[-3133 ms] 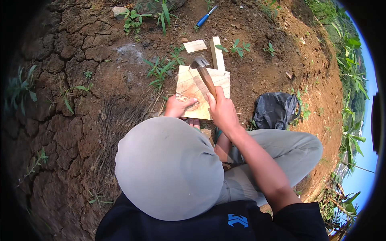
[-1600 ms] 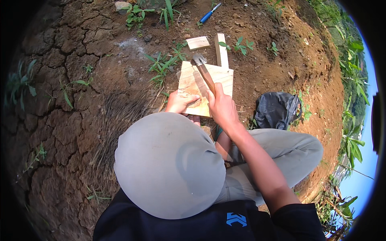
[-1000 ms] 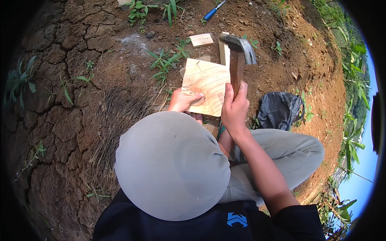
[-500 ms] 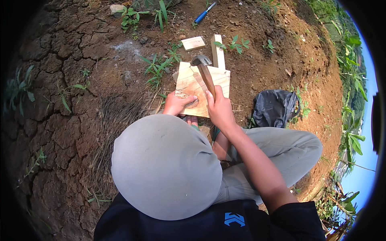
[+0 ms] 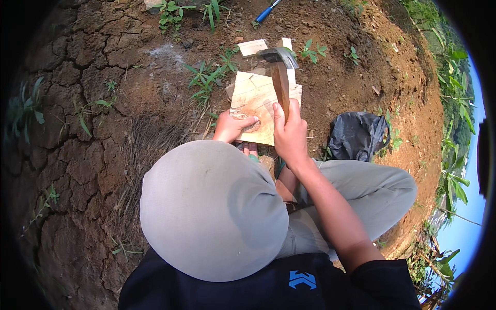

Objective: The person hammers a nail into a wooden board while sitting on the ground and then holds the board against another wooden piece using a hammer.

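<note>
A claw hammer (image 5: 280,82) with a wooden handle and grey metal head is raised over the work, my right hand (image 5: 291,132) wrapped round its handle. Below it lies a pale, angular wooden board (image 5: 253,98) with a darker, rough patch near its left edge. My left hand (image 5: 230,126) grips that edge, thumb pressed on top and the other fingers hidden beneath. A narrow wood strip (image 5: 291,75) reaches away from the board's far side, partly covered by the hammer head. Whether a nail stands in the board cannot be made out.
A short wood offcut (image 5: 252,47) lies beyond the board, and a blue-handled tool (image 5: 264,14) farther off. A black plastic bag (image 5: 356,135) sits to the right. Small green weeds (image 5: 205,80) grow from the cracked soil. My bent knee (image 5: 212,206) hides much of the near ground.
My right hand has lifted the hammer, so its head looks larger and has shifted right. My left hand keeps its hold on the board. The whole view has shifted slightly.
</note>
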Tool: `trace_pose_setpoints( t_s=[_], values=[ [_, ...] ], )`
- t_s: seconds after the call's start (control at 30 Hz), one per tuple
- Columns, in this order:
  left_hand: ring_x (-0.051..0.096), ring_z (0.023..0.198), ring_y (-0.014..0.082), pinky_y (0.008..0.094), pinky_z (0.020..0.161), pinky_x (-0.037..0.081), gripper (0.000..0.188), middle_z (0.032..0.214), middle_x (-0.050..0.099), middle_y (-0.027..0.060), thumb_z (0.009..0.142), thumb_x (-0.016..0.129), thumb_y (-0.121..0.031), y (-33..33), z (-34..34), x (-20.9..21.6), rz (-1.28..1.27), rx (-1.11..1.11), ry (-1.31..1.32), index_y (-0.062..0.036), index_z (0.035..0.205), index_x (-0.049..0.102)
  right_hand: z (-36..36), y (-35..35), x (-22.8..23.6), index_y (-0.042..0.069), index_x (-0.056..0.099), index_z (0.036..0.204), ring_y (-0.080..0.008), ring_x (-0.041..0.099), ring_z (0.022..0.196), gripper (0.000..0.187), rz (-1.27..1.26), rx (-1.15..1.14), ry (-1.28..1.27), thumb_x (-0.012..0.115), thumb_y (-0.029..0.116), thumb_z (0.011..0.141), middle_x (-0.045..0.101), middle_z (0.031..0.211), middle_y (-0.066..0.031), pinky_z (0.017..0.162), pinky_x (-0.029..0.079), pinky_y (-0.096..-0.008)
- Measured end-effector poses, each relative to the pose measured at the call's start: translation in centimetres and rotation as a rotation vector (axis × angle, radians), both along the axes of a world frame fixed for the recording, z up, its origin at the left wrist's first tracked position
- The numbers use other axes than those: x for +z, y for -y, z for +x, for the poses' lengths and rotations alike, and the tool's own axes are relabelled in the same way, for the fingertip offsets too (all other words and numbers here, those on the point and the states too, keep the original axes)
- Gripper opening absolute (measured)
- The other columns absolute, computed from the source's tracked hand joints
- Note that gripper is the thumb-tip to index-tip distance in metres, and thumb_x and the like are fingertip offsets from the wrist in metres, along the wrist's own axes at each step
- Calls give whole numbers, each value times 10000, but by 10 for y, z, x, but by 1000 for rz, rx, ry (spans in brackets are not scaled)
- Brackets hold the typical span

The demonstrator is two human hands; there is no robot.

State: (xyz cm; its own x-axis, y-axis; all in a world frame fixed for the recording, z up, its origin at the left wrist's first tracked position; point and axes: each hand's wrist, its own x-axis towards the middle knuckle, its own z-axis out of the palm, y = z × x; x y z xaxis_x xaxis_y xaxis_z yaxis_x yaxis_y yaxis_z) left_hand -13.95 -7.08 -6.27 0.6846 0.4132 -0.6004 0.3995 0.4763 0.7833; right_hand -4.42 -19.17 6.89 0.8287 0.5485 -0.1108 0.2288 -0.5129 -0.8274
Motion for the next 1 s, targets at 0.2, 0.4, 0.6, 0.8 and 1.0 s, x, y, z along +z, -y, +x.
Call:
trace_pose_setpoints(
  t_s=[0.2, 0.4, 0.6, 0.8, 1.0],
  values=[
    [729, 938, 168, 335, 830, 588, 367, 1078, 767, 107, 820, 835, -6, 5, -5, 6, -142, 90, 79, 39, 1159, 703, -3, 9, -28, 62, 532, 1163, -508, 676, 785, 198, -282, 61, -12, 550, 226, 1054, 674, 800, -308, 620, 504, -545],
    [730, 942, 179, 340, 833, 590, 372, 1101, 761, 113, 831, 818, 3, 6, -3, 10, -94, 29, 28, 45, 1178, 691, 0, 8, -13, 17, 526, 1117, -462, 693, 729, 220, 104, -140, 47, 540, 231, 1067, 650, 722, -238, 593, 506, -501],
    [729, 952, 173, 337, 837, 589, 389, 1101, 762, 107, 820, 834, -7, 3, 0, 2, -152, 64, 104, 42, 1178, 692, 10, 5, -23, 36, 474, 1127, -569, 642, 815, 268, -275, 56, 5, 531, 287, 1054, 656, 798, -357, 660, 479, -638],
    [728, 917, 151, 325, 820, 590, 380, 1067, 770, 105, 798, 861, -40, 4, -4, 3, -89, 51, 13, 41, 1139, 714, 3, 12, -23, 54, 508, 1133, -547, 649, 790, 228, -154, 15, 19, 535, 270, 1063, 664, 791, -314, 616, 472, -600],
    [731, 913, 156, 325, 802, 594, 375, 1064, 770, 109, 815, 852, -55, 1, -4, 3, -46, 3, 15, 41, 1150, 715, -4, 13, -23, 53, 524, 1202, -521, 674, 789, 257, -129, -12, -73, 529, 272, 1068, 677, 795, -294, 629, 503, -541]
  ],
)
